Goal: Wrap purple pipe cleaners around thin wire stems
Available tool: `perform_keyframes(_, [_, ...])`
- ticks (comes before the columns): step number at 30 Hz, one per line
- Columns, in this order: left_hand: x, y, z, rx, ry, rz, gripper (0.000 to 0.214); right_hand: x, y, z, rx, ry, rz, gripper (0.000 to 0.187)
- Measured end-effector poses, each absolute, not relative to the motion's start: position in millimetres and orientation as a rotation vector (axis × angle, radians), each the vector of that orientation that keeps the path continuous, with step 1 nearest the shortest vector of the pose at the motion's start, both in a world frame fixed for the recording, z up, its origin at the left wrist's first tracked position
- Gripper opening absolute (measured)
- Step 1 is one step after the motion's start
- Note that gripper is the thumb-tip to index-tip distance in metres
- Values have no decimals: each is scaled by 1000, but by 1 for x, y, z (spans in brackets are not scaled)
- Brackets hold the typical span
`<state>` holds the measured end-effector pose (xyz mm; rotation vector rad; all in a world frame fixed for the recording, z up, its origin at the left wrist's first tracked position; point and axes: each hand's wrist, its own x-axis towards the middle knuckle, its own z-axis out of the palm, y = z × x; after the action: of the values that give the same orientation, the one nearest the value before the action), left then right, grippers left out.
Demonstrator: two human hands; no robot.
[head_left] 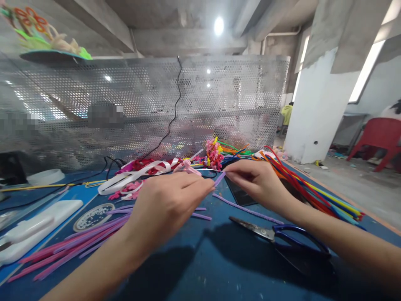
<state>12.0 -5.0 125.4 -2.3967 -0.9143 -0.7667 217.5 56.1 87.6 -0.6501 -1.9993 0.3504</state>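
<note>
Between my two hands is a short purple pipe cleaner (pixel 220 179), held above the blue table. My left hand (pixel 171 200) is closed on its lower end, the fingertips pressed together. At its upper end, my right hand (pixel 255 177) pinches it between thumb and fingers. A twisted purple pipe cleaner (pixel 247 207) lies on the table below my right hand. Scissors (pixel 282 234) with dark blue handles rest beneath my right forearm. Under and beside my left arm is a bundle of pink and purple pipe cleaners (pixel 81 242).
Red, yellow and blue pipe cleaners (pixel 313 188) lie along the right edge. White ribbon (pixel 134 175) and a pink flower bunch (pixel 214 154) are at the back, before a perforated metal panel (pixel 150 96). A dish of white beads (pixel 94 217) and a white device (pixel 37 228) stand left.
</note>
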Motion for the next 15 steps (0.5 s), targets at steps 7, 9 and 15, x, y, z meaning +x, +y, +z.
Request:
perform_keyframes(7, [-4,6,145,-2750,-1267,-766,20,222,50,97,-336,-2447,338,16])
perform_keyframes(9, [-7,12,146,-2928,-1395,-734,21,222,49,98,-201,-2434,510,14])
perform_keyframes(15, [1,10,139,-2946,-1216,-876,20,218,49,95,-376,-1869,937,12])
